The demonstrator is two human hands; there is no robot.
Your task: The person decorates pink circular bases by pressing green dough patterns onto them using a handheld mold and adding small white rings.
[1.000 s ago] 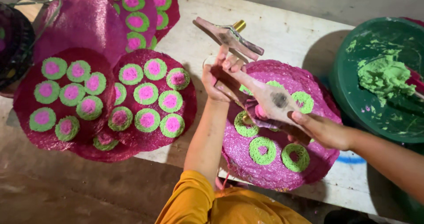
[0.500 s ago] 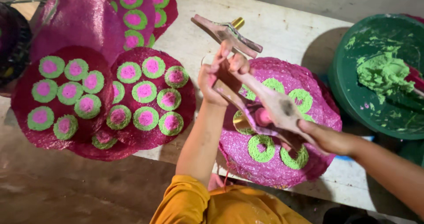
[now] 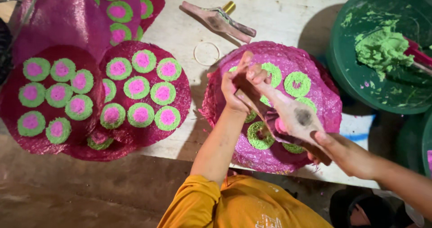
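**many mats were full, one mat was only partly done**

you held a wooden press tool (image 3: 292,115) over the pink mat in front of you (image 3: 324,97). your left hand (image 3: 238,86) was closed around the top end of the tool. your right hand (image 3: 342,151) was closed around the bottom end. the tool sat tilted above the mat, and a bit of pink paste showed under it.

on that mat lay a few green rings (image 3: 260,136). their middles looked empty, with no pink dot in them yet, as far as i could tell. so this mat seemed to be at the start, with more room left on it.

to your left, two dark pink mats (image 3: 148,120) were already full. each one carried round pieces (image 3: 137,87) with a green edge and a pink middle, set close in rows. another mat at the top (image 3: 148,3) had some too.

a second wooden tool (image 3: 218,21) lay on the tabletop (image 3: 279,16) past your hands, and a thin ring (image 3: 206,53) lay just beside it. a big green bowl (image 3: 351,75) at the right held a lump of green paste (image 3: 382,48).

i saw no packages, labels or signs on the tabletop.
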